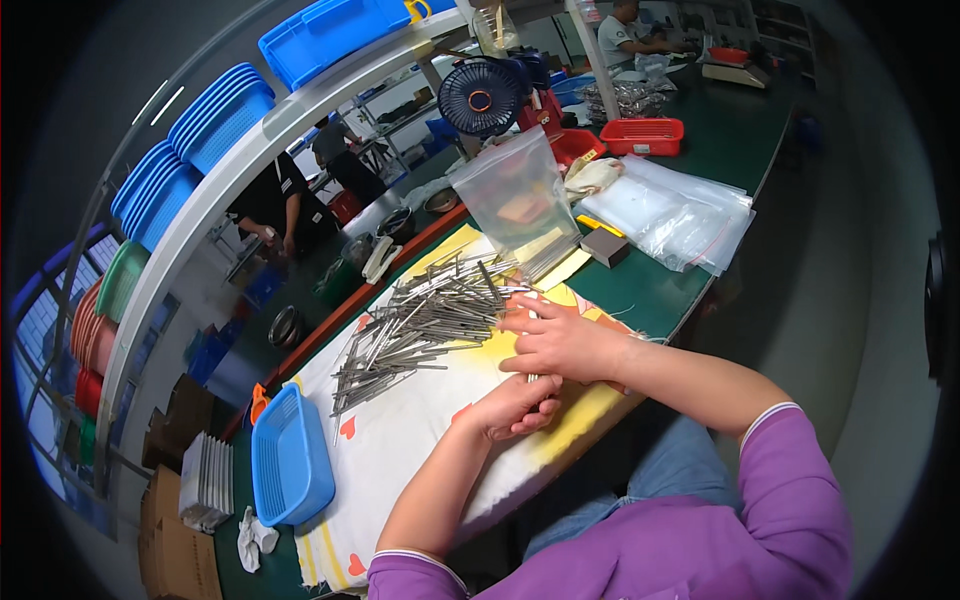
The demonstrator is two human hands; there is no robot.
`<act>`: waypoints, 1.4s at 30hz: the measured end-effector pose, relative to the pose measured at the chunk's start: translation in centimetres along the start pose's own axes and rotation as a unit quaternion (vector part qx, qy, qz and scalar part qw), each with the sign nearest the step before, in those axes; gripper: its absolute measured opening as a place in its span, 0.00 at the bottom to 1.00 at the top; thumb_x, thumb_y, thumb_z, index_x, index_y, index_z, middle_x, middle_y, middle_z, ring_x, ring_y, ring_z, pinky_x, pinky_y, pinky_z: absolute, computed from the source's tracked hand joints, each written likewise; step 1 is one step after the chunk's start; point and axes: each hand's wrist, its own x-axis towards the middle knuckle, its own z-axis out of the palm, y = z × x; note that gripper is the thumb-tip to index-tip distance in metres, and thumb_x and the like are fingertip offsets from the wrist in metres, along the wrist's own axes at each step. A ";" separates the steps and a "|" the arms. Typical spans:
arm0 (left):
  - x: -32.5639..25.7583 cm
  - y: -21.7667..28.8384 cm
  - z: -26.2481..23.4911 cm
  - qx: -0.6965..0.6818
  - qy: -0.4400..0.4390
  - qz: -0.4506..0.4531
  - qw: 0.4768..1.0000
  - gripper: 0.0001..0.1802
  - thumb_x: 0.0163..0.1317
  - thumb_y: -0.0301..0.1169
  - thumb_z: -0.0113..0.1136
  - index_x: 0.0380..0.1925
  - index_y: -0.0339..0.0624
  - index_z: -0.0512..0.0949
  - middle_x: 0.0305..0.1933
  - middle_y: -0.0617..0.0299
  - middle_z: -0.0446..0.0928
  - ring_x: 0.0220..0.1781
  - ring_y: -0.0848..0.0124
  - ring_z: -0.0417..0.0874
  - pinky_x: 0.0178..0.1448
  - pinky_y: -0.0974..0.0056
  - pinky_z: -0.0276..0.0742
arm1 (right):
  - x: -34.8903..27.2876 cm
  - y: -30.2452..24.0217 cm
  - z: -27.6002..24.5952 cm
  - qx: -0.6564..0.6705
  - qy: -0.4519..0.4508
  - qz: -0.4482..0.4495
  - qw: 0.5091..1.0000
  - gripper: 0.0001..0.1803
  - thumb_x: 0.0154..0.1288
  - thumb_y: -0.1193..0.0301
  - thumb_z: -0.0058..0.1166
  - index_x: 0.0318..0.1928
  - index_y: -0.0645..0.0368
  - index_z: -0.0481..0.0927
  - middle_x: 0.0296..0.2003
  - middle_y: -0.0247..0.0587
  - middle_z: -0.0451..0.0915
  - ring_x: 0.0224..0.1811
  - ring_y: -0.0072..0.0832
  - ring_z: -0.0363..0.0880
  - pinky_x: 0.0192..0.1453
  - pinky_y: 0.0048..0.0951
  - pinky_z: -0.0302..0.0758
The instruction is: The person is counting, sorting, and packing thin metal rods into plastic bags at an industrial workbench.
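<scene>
Metal rods lie in a loose heap on a white and yellow cloth spread over the green table, just beyond both hands. The right hand rests at the heap's near edge, fingers spread over a few rods. The left hand sits below it, curled around what looks like a thin rod. A blue basket lies well to the left.

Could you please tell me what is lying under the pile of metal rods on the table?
The metal rods lie on a white and yellow patterned cloth spread over the green table. The cloth directly beneath the pile is covered, so nothing else can be made out there.
</scene>
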 end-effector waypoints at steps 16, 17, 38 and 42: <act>1.2 12.0 -2.7 0.550 0.430 0.469 0.541 0.29 0.48 0.24 0.61 0.53 0.43 0.67 0.60 0.50 0.60 0.62 0.55 0.63 0.63 0.57 0.62 | -2.7 3.0 2.9 0.655 0.100 0.452 0.597 0.16 0.61 0.58 0.55 0.31 0.60 0.75 0.21 0.34 0.75 0.25 0.20 0.74 0.32 0.24 0.72; 1.8 13.8 -3.3 0.577 0.462 0.447 0.504 0.31 0.48 0.24 0.61 0.55 0.44 0.65 0.62 0.50 0.58 0.62 0.54 0.63 0.63 0.57 0.62 | -2.6 2.8 3.2 0.664 0.115 0.437 0.596 0.16 0.60 0.58 0.55 0.31 0.60 0.74 0.21 0.33 0.74 0.25 0.20 0.74 0.32 0.24 0.72; 2.8 16.0 -2.9 0.576 0.412 0.418 0.569 0.20 0.49 0.21 0.58 0.43 0.46 0.70 0.44 0.58 0.71 0.44 0.58 0.76 0.44 0.61 0.74 | -2.6 3.0 2.7 0.681 0.132 0.426 0.581 0.16 0.61 0.58 0.55 0.27 0.57 0.70 0.18 0.33 0.72 0.28 0.24 0.77 0.35 0.28 0.72; 2.4 15.6 -3.2 0.571 0.417 0.408 0.578 0.18 0.47 0.22 0.59 0.40 0.44 0.69 0.44 0.58 0.71 0.43 0.57 0.76 0.43 0.59 0.74 | -2.4 2.7 2.7 0.695 0.153 0.419 0.563 0.16 0.61 0.59 0.55 0.27 0.58 0.70 0.17 0.33 0.71 0.27 0.25 0.77 0.35 0.29 0.72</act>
